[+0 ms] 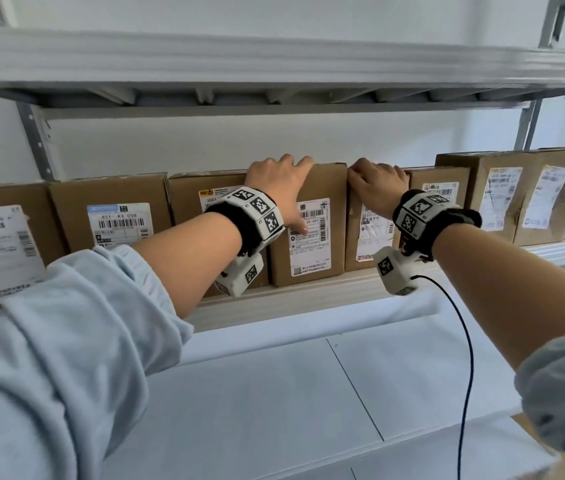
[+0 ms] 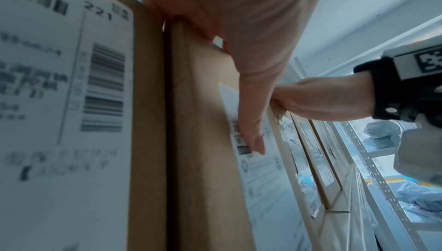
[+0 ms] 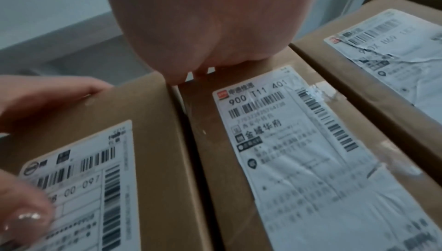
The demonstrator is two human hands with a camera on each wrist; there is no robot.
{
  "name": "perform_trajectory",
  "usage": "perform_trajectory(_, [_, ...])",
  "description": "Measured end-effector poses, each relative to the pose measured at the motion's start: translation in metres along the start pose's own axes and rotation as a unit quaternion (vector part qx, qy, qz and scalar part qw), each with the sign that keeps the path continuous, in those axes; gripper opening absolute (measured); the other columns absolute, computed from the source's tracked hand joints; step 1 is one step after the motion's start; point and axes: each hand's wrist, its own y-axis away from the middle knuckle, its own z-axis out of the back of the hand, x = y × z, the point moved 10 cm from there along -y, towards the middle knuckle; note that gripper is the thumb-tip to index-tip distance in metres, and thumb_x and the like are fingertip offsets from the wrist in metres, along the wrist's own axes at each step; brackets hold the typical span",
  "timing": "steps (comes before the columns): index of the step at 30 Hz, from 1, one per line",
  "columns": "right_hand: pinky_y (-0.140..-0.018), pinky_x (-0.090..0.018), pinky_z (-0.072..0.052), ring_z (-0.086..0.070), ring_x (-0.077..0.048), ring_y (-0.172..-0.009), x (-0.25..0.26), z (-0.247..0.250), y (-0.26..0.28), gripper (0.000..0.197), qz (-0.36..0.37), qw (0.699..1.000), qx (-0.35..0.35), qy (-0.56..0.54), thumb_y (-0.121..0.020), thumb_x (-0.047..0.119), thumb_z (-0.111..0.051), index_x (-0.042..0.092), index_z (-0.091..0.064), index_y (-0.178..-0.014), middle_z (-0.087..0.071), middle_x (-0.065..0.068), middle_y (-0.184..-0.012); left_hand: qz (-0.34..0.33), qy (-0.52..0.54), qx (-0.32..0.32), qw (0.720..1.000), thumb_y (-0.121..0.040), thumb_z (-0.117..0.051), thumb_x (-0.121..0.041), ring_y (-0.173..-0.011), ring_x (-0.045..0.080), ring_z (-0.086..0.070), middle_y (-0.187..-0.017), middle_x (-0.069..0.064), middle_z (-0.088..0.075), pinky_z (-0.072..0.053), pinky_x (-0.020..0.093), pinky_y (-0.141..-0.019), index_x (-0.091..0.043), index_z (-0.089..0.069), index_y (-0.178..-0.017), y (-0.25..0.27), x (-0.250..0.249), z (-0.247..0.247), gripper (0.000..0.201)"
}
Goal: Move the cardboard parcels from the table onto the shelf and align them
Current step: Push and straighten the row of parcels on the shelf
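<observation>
A row of brown cardboard parcels with white labels stands upright on the white shelf [image 1: 309, 301]. My left hand [image 1: 279, 178] grips the top of the middle parcel [image 1: 331, 188]. Its fingers hook over the top edge and its thumb [image 2: 251, 122] lies on the front label. The same parcel [image 3: 153, 141] shows in the right wrist view with the left thumb [image 3: 24, 215] on it. My right hand [image 1: 376, 188] curls over the top edge of the neighbouring parcel [image 1: 351, 244], which is labelled 900 T11 401 [image 3: 275, 141]. The two parcels stand side by side with a thin gap between them. The fingertips behind the tops are hidden.
More parcels stand left [image 1: 111, 209] and right [image 1: 516, 188] on the same shelf. An upper shelf [image 1: 274, 64] hangs close above them. The white table [image 1: 274, 410] lies below, and a black cable [image 1: 466, 341] hangs from my right wrist.
</observation>
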Motion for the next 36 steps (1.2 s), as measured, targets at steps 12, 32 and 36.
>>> perform_trajectory(12, [-0.108, -0.058, -0.023, -0.042, -0.031, -0.128, 0.015, 0.002, 0.004, 0.046, 0.040, 0.994, 0.027, 0.101, -0.094, 0.042, -0.039, 0.033, -0.047, -0.139, -0.054, -0.001, -0.138, 0.011, 0.038, 0.005, 0.999, -0.046, -0.086, -0.071, -0.107, 0.029, -0.060, -0.127, 0.005, -0.058, -0.051, 0.042, -0.082, -0.026, -0.033, -0.142, 0.000, 0.009, -0.001, 0.118])
perform_trajectory(32, [-0.106, -0.052, -0.033, -0.040, -0.034, -0.131, -0.007, 0.023, 0.021, 0.061, -0.012, 0.991, -0.029, 0.129, -0.092, 0.065, -0.040, 0.025, -0.051, -0.137, -0.047, -0.007, -0.143, -0.004, 0.017, -0.026, 1.000, -0.053, -0.086, -0.067, -0.130, 0.031, -0.046, -0.143, 0.007, -0.047, -0.035, 0.051, -0.110, -0.027, -0.025, -0.149, -0.007, -0.007, -0.005, 0.121])
perform_trajectory(36, [-0.101, -0.050, -0.038, -0.042, -0.036, -0.126, -0.005, 0.022, 0.027, 0.059, -0.030, 0.992, -0.064, 0.103, -0.089, 0.063, -0.046, 0.023, -0.052, -0.131, -0.049, -0.010, -0.136, 0.002, 0.019, -0.034, 0.999, -0.053, -0.085, -0.067, -0.129, 0.031, -0.047, -0.141, 0.007, -0.049, -0.036, 0.050, -0.110, -0.028, -0.026, -0.149, -0.006, -0.005, -0.006, 0.119])
